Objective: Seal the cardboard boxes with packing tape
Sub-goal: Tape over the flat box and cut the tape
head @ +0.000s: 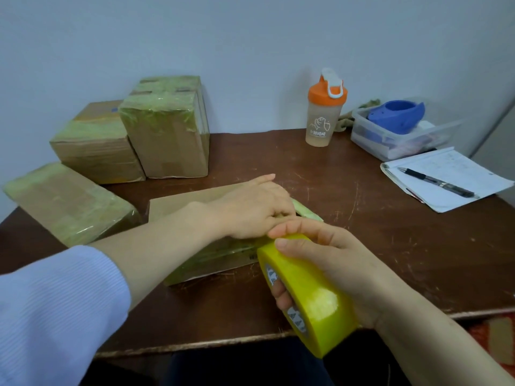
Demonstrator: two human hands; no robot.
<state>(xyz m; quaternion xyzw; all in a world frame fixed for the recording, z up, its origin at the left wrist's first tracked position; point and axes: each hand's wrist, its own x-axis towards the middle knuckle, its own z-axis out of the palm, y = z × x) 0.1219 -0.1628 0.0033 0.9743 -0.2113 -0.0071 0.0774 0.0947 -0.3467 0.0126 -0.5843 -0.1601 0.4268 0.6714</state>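
On the table [370, 224], the left hand [256, 208] lies curled on the box [178, 208], grip unclear; the right hand [338, 263] grips the tape roll [312, 299].

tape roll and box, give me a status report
Right hand grips yellow tape roll beside flat box. Left hand rests on that box, fingers bent at its taped edge. Three taped boxes off left, nothing blocking.

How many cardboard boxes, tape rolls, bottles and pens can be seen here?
Cardboard boxes: 4
Yellow tape roll: 1
Shaker bottle: 1
Pen: 1
Total: 7
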